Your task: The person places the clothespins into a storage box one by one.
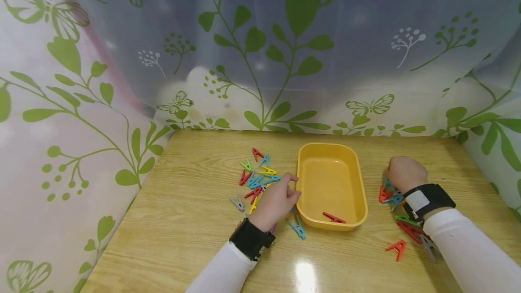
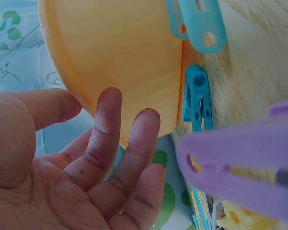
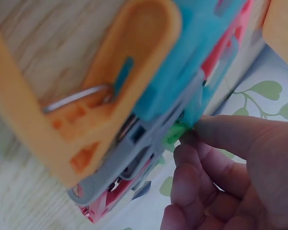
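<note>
My left hand (image 1: pixel 277 202) is at the left rim of a yellow plastic basin (image 1: pixel 360 180), its fingers bent loosely and nothing in them. In the left wrist view its fingertips (image 2: pixel 146 125) overlap the basin's outer wall. Inside the basin lies one red clothespin (image 1: pixel 333 217). On the right, my right hand (image 1: pixel 406 173) reaches down at a pile of clothespins. The right wrist view has its thumb and forefinger pinching a green clothespin (image 3: pixel 174 134), mostly hidden behind grey and blue ones. An orange clothespin (image 3: pixel 134 52) is close to that camera.
Several mixed clothespins (image 1: pixel 254 180) lie left of the basin, with a blue clothespin (image 1: pixel 297 228) near its front left corner. By the right forearm are a red clothespin (image 1: pixel 396 249) and a grey clothespin (image 1: pixel 428 246). A leaf-patterned curtain (image 1: pixel 260 58) hangs behind the wooden table (image 1: pixel 183 220).
</note>
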Demonstrator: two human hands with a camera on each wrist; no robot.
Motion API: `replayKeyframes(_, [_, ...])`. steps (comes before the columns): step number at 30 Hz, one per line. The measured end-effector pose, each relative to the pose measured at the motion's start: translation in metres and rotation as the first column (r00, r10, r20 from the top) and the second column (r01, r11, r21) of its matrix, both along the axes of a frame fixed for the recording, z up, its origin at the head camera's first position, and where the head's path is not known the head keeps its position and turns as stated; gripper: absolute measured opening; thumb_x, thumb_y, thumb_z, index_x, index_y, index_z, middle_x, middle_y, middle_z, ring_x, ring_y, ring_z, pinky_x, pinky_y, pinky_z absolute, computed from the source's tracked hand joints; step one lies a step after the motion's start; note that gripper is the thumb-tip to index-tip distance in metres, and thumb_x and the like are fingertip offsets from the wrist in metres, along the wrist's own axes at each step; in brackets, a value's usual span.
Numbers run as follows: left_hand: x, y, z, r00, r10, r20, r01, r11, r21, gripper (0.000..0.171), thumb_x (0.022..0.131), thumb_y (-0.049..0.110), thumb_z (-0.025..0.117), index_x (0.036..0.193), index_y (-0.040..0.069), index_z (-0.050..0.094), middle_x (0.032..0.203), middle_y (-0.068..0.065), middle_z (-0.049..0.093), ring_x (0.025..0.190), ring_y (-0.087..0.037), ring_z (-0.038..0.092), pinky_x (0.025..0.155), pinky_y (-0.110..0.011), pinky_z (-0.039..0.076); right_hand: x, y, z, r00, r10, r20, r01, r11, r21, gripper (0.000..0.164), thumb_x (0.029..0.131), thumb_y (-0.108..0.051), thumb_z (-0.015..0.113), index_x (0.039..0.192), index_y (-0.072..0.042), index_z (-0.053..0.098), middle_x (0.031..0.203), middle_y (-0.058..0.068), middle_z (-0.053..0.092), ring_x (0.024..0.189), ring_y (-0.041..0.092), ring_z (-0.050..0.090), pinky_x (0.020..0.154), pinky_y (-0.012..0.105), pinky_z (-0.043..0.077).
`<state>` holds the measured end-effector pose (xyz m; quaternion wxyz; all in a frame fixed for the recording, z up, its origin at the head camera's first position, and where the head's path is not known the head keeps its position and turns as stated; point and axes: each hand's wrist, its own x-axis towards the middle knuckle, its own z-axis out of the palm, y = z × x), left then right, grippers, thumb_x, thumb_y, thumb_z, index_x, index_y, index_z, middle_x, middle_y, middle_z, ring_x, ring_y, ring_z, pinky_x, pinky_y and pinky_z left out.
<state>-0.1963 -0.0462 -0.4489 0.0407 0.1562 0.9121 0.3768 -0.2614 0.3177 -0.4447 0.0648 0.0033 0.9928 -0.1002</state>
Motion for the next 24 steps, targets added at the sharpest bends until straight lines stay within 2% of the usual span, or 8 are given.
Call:
replayKeyframes(4, [0.000, 0.000, 0.001, 1.000, -0.001, 0.000, 0.001, 1.000, 0.000, 0.036, 0.102, 0.020, 0.067, 0.135, 0.009, 0.058, 0.077, 0.004, 0.063, 0.057, -0.006, 0.052, 0.052, -0.022, 0.040, 0.000, -0.001, 0.002, 0.999, 0.010, -0.044, -0.010, 1.000, -0.003, 0.031, 0.099, -0.012, 0.056, 0.070, -0.002, 0.064, 0.067, 0.012, 0.058, 0.059, 0.025, 0.055, 0.051, 0.037, 0.044])
replayKeyframes(7, [0.000, 0.000, 0.001, 1.000, -0.002, -0.003, 0.002, 1.000, -0.001, 0.036, 0.102, 0.020, 0.067, 0.135, 0.009, 0.058, 0.078, 0.004, 0.063, 0.056, -0.006, 0.052, 0.052, -0.022, 0.040, 0.001, -0.004, 0.007, 0.990, 0.038, -0.135, -0.038, 0.999, 0.001, 0.026, 0.099, -0.012, 0.057, 0.084, 0.005, 0.070, 0.070, 0.015, 0.063, 0.059, 0.025, 0.057, 0.050, 0.039, 0.047])
replayKeyframes(9, [0.000, 0.000, 0.000, 1.000, -0.001, -0.003, 0.001, 1.000, -0.003, 0.036, 0.102, 0.020, 0.067, 0.135, 0.009, 0.058, 0.078, 0.004, 0.063, 0.056, -0.006, 0.052, 0.052, -0.022, 0.040, 0.004, -0.008, 0.012, 0.975, 0.063, -0.214, -0.064, 0.998, 0.001, 0.023, 0.099, -0.012, 0.059, 0.090, 0.007, 0.070, 0.073, 0.016, 0.066, 0.060, 0.025, 0.059, 0.052, 0.041, 0.049])
replayKeyframes(12, [0.000, 0.000, 0.001, 1.000, 0.003, 0.002, -0.003, 1.000, -0.005, 0.036, 0.101, 0.020, 0.067, 0.135, 0.010, 0.058, 0.077, 0.005, 0.062, 0.056, -0.006, 0.052, 0.052, -0.022, 0.040, 0.009, -0.020, 0.021, 0.933, 0.106, -0.345, -0.111, 0.994, 0.006, 0.020, 0.098, -0.011, 0.063, 0.092, 0.007, 0.071, 0.074, 0.017, 0.068, 0.059, 0.024, 0.061, 0.054, 0.045, 0.052])
replayKeyframes(16, [-0.001, 0.001, 0.001, 1.000, 0.010, 0.016, -0.010, 1.000, -0.005, 0.036, 0.101, 0.020, 0.067, 0.135, 0.011, 0.058, 0.075, 0.005, 0.062, 0.056, -0.007, 0.052, 0.052, -0.023, 0.040, 0.021, -0.043, 0.032, 0.867, 0.163, -0.470, -0.174, 0.985, 0.020, 0.017, 0.094, -0.011, 0.070, 0.089, 0.005, 0.072, 0.074, 0.015, 0.068, 0.058, 0.023, 0.061, 0.056, 0.045, 0.053])
replayKeyframes(20, [-0.001, 0.001, 0.001, 0.999, 0.015, 0.029, -0.015, 1.000, -0.005, 0.036, 0.102, 0.021, 0.067, 0.135, 0.011, 0.058, 0.075, 0.005, 0.062, 0.057, -0.007, 0.052, 0.052, -0.023, 0.040, 0.033, -0.069, 0.038, 0.819, 0.239, -0.521, -0.257, 0.966, 0.039, 0.014, 0.091, -0.011, 0.075, 0.088, 0.003, 0.072, 0.078, 0.014, 0.068, 0.064, 0.024, 0.063, 0.059, 0.044, 0.055])
replayKeyframes(24, [-0.001, 0.001, 0.001, 0.999, 0.016, 0.030, -0.016, 1.000, -0.008, 0.036, 0.102, 0.021, 0.067, 0.135, 0.012, 0.058, 0.076, 0.005, 0.062, 0.058, -0.007, 0.053, 0.053, -0.023, 0.041, 0.045, -0.091, 0.038, 0.781, 0.333, -0.529, -0.340, 0.936, 0.087, 0.014, 0.089, -0.012, 0.079, 0.088, 0.000, 0.073, 0.079, 0.010, 0.067, 0.065, 0.021, 0.064, 0.059, 0.040, 0.056])
